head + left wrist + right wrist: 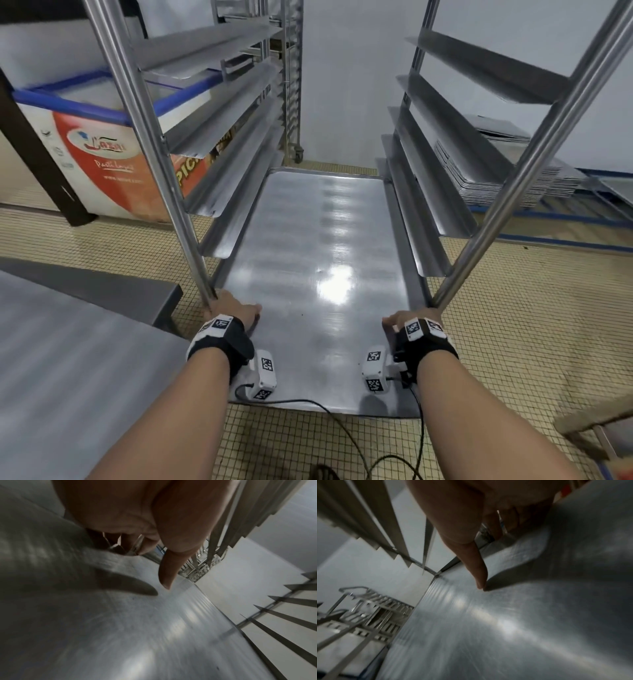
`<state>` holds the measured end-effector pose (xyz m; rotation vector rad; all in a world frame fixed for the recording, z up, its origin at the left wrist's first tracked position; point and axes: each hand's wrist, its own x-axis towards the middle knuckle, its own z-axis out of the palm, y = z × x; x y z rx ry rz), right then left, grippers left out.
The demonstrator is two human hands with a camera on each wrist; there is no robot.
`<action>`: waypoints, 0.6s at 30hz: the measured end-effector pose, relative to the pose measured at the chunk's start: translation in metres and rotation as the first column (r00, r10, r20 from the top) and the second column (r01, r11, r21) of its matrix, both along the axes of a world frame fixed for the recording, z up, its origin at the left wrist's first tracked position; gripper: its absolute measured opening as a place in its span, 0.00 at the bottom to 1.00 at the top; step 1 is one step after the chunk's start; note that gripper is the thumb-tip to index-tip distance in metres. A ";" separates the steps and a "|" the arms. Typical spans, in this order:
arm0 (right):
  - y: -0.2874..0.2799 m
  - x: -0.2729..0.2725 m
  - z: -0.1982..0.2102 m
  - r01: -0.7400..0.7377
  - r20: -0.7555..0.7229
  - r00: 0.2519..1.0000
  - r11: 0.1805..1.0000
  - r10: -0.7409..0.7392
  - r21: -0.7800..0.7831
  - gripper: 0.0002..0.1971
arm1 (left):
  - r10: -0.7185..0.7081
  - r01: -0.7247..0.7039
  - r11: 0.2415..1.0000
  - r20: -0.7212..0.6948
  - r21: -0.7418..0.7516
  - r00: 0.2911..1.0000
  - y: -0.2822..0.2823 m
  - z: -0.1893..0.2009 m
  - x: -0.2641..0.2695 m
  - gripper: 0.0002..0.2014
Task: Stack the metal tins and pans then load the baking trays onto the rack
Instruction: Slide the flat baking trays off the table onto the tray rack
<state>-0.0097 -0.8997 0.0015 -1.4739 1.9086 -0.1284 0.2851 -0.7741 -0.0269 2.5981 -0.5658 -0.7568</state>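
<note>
Low in the rack (144, 113), on its bottom pair of side rails, a large flat baking tray (318, 260) lies with its long axis running straight away from the person. Its far short edge sits near the rack's back, and its near short edge sticks out past the two front posts over the tiled floor (496, 325). The left hand (236, 310) grips the tray's left long edge beside the left post, thumb (169, 566) on top and the other fingers curled below. The right hand (416, 317) grips the right long edge the same way, thumb (477, 566) touching the top surface. A stack of trays (507, 178) lies beyond the rack's right side.
</note>
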 end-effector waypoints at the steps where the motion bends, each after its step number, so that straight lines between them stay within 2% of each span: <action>1: 0.004 -0.001 -0.001 0.026 0.055 0.998 0.999 -0.024 -0.030 0.19 | -0.051 0.051 0.998 0.021 0.022 0.998 0.003 0.000 -0.006 0.46; 4: 0.024 -0.002 -0.001 0.007 -0.040 0.999 0.995 -0.011 -0.096 0.38 | -0.244 0.235 0.968 0.099 0.089 0.965 0.018 -0.001 -0.027 0.41; 6: 0.038 -0.006 0.000 -0.124 -0.198 0.973 0.992 0.115 -0.031 0.54 | -0.365 0.350 0.929 0.130 0.122 0.922 0.034 -0.001 -0.045 0.40; 8: 0.058 -0.010 0.001 -0.254 -0.215 0.944 0.967 0.250 0.009 0.61 | -0.459 0.445 0.888 0.140 0.117 0.878 0.054 -0.004 -0.061 0.41; 10: 0.073 -0.020 -0.004 -0.314 -0.169 0.937 0.949 0.307 -0.014 0.63 | -0.538 0.526 0.843 0.131 0.115 0.833 0.072 -0.007 -0.072 0.46; 15: 0.101 -0.037 -0.020 -0.492 -0.158 0.865 0.868 0.477 -0.071 0.61 | -0.698 0.677 0.716 0.155 0.168 0.699 0.103 -0.012 -0.084 0.58; 18: 0.109 -0.046 -0.027 -0.573 -0.145 0.818 0.807 0.556 -0.142 0.55 | -0.759 0.704 0.651 0.222 0.284 0.612 0.107 -0.015 -0.085 0.51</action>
